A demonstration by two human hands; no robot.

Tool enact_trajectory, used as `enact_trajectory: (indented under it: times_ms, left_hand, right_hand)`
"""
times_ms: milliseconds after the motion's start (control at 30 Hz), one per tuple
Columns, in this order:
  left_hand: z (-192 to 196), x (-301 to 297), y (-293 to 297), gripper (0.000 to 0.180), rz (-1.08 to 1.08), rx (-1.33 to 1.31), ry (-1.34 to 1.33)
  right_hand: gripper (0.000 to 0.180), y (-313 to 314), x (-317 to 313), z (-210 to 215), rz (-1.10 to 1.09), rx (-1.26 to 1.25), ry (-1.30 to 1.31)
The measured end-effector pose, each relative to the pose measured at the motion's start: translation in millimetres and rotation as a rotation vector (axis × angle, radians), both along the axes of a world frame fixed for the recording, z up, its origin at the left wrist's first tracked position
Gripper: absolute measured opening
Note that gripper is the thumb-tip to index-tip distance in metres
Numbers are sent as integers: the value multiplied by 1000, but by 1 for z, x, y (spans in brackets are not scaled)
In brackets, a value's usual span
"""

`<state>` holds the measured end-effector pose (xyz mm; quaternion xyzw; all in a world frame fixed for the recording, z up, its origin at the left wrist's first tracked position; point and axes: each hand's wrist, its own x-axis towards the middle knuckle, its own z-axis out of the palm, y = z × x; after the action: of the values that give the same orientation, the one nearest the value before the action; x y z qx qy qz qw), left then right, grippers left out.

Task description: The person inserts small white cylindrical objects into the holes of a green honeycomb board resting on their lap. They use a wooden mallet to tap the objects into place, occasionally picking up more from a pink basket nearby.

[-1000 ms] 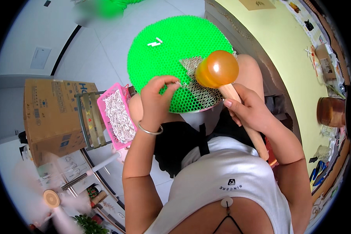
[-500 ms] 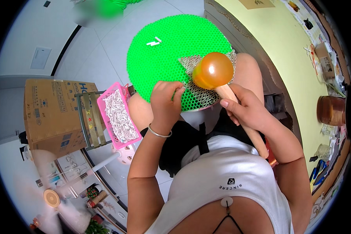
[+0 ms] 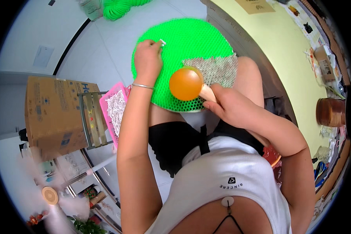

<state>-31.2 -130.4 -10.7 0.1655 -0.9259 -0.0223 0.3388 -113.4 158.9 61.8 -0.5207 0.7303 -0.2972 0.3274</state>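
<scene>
Mallet [image 3: 186,83], orange-headed: handle [image 3: 208,93] grasped in right hand [image 3: 232,103], head over green honeycomb disc [image 3: 199,39]. White pegs [image 3: 163,42]: at left hand [image 3: 149,58], by its fingertips, toward disc's far left; whether pinched, cannot tell.

A round disc [image 3: 195,43] of bright green honeycomb cells spreads flat, its right side a pale, greyish patch (roughly wedge-shaped). Over its near part, a mallet [image 3: 186,84] points its glossy, amber-orange head leftward, the pale wooden handle slanting down to the right, mostly covered. Small white pieces [image 3: 163,42], partly hidden, show toward the disc's far left.
</scene>
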Motion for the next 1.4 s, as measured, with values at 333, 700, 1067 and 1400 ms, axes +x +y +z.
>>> enact_trajectory:
  times_ms: [333, 700, 1067, 1400]
  left_hand:
    - [0, 5, 12, 8, 46, 181, -42]
    - [20, 65, 130, 11, -196, 556, 29]
    - [26, 55, 128, 13, -214, 412, -116]
    - [-10, -4, -10, 18, 57, 45, -147]
  right_hand:
    - [28, 35, -15, 9, -314, 75, -678]
    - [31, 42, -17, 2, -294, 76, -717]
    - [30, 42, -13, 3, -275, 71, -727]
    - [33, 13, -1, -5, -31, -39, -57]
